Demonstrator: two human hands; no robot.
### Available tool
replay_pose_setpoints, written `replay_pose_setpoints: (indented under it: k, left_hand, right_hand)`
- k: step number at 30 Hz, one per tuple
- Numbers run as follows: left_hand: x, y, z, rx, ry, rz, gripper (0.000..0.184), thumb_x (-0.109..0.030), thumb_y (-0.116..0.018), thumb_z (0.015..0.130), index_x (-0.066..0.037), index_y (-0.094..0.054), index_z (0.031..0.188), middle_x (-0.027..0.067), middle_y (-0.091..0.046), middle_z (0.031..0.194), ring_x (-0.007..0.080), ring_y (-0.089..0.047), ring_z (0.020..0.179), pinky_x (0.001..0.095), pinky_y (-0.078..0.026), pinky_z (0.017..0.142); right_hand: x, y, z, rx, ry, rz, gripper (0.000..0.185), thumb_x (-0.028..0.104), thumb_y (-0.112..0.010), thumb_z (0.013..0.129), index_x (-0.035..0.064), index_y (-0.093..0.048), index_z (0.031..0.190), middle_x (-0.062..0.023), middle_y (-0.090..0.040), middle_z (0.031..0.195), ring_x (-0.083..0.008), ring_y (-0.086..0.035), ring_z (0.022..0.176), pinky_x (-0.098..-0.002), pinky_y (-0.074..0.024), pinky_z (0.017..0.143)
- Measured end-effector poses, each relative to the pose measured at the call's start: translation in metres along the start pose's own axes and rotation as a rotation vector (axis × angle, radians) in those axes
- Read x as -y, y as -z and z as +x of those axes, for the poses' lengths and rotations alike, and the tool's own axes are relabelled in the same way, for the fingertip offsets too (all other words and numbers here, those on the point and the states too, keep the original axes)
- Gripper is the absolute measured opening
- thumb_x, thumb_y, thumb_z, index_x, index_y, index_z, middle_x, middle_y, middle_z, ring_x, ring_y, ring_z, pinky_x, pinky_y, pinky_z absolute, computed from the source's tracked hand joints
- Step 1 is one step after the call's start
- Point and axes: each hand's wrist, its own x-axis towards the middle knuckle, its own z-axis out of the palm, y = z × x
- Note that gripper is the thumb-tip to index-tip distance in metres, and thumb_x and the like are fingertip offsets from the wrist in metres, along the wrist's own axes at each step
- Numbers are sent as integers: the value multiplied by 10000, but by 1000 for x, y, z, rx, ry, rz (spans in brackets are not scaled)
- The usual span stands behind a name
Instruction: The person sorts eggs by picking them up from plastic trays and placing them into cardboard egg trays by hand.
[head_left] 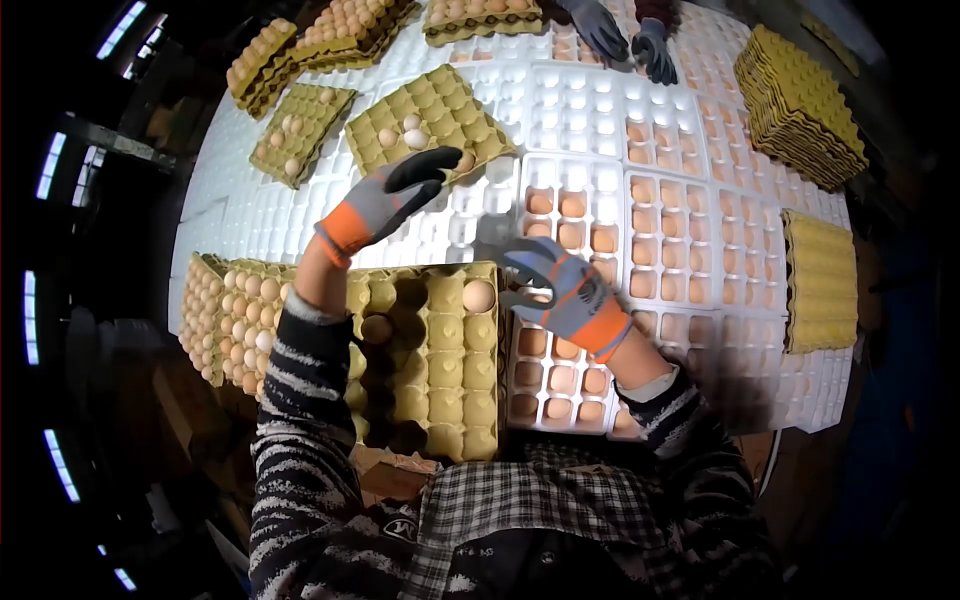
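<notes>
My left hand (385, 200), in a grey and orange glove with dark fingers, reaches over the white trays. Its fingers are stretched out and apart from the thumb, with the tips close to a brown egg (463, 160) at the edge of a pulp egg tray (360, 140); whether they touch is unclear. My right hand (570, 295), gloved alike, hovers with spread fingers above a white plastic egg tray (510, 385) holding brown eggs. Between my forearms lies a pulp egg tray (445, 350) with a pale egg (478, 296) in its far right corner and another egg (377, 328) further left.
Egg-filled pulp trays (245, 320) stand at the left, with more stacks (345, 35) at the back. A stack of pulp trays (800, 110) and a yellowish tray (820, 280) sit at the right. Across the table are another person's gloved hands (655, 55).
</notes>
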Motion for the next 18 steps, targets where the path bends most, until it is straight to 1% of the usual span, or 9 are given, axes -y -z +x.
replay_pose_setpoints:
  k: [2, 3, 6, 9, 11, 12, 13, 15, 18]
  left_hand:
    - [-4, 16, -59, -131, 117, 34, 466, -128, -642, 955, -27, -522, 1393, 61, -585, 1357, 154, -535, 1224, 315, -414, 1055]
    - [4, 22, -87, -172, 168, -27, 467, -98, -647, 943, -26, -527, 1388, 57, -593, 1341, 141, -551, 1177, 310, -433, 1031]
    - [12, 20, -155, -112, 233, 346, 585, -87, -748, 809, -123, -565, 1364, 47, -621, 1307, 195, -585, 1168, 347, -473, 1006]
    - [32, -12, -187, -19, 159, 762, 551, -179, -758, 774, -139, -599, 1300, 103, -614, 1288, 319, -558, 1174, 411, -427, 1038]
    - [45, -34, -187, -107, 90, 908, 572, -132, -781, 681, -119, -628, 1233, 84, -643, 1223, 315, -583, 1085, 408, -477, 932]
    - [47, -44, -190, -230, -2, 948, 528, -119, -779, 676, -118, -651, 1188, 85, -658, 1191, 313, -603, 1028, 415, -483, 904]
    - [51, -48, -191, -237, -24, 934, 528, -119, -779, 676, -118, -651, 1188, 85, -658, 1191, 313, -603, 1028, 415, -483, 904]
    - [56, -48, -196, -297, -149, 926, 483, -107, -775, 679, -116, -673, 1150, 89, -671, 1157, 318, -617, 996, 421, -493, 890]
    - [39, -40, -196, -389, -86, 646, 499, -41, -756, 729, -97, -655, 1215, 101, -660, 1209, 316, -621, 1083, 388, -495, 937]
  right_hand:
    - [28, -24, 9, 170, 97, -366, 520, 448, -651, 875, 211, -553, 1327, -88, -567, 1270, -279, -591, 1135, -382, -527, 874]
    - [30, -36, 17, 281, 89, -513, 476, 421, -638, 888, 219, -562, 1313, -86, -571, 1259, -270, -599, 1124, -388, -523, 878]
    - [27, -34, 23, 283, -46, -321, 453, 387, -653, 872, 188, -588, 1274, -88, -587, 1229, -280, -619, 1073, -411, -522, 879]
    - [6, -22, 9, -80, -66, 354, 404, 244, -727, 844, 112, -643, 1216, -103, -665, 1062, -212, -666, 902, -332, -549, 821]
    - [-14, -1, -1, -241, -340, 549, 410, 209, -763, 822, 83, -660, 1198, -112, -680, 1037, -183, -664, 864, -294, -549, 792]
    - [-31, 10, -4, -327, -336, 214, 421, 221, -767, 818, 89, -657, 1203, -102, -684, 1049, -175, -665, 854, -291, -550, 779]
    - [-48, 17, -5, -358, -475, 144, 435, 220, -750, 823, 105, -642, 1228, -115, -677, 1068, -224, -667, 917, -335, -546, 830]
    - [-108, 19, -4, -437, -477, -239, 448, 213, -722, 825, 117, -625, 1251, -136, -655, 1131, -296, -637, 1031, -385, -518, 915]
    - [-144, 16, 2, -411, -442, -251, 440, 186, -689, 824, 114, -620, 1253, -151, -627, 1192, -347, -585, 1119, -424, -481, 975]
